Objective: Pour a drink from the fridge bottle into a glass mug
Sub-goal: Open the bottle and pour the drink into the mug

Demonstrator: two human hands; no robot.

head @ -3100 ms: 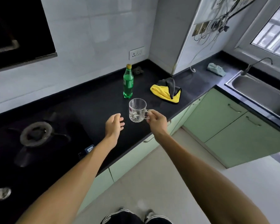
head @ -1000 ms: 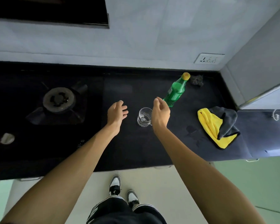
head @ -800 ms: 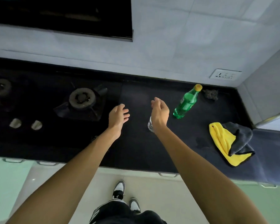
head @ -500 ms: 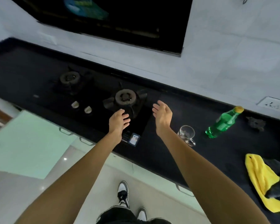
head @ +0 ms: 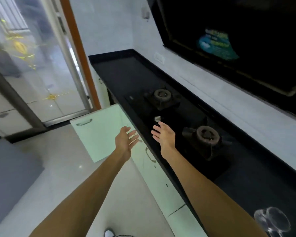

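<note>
Clear glass mug stands on the black stone counter, near right, parked ready for filling. Left hand and right hand stretch forward, fingers loose and spread, holding nothing: free, I reckon, for fetching.

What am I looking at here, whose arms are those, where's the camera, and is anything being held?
There is no machine here. These are a person's two bare arms, filmed by a wide-angle camera worn on their head that looks forward and down. It is the only view. The left hand and right hand are both open with fingers spread and hold nothing. The right hand is over a black kitchen counter, which carries a far burner and a near burner. The glass mug stands on the counter at the bottom right, blurred. A pale green cabinet door appears to stand open below the counter. I cannot make out the bottle.
</note>
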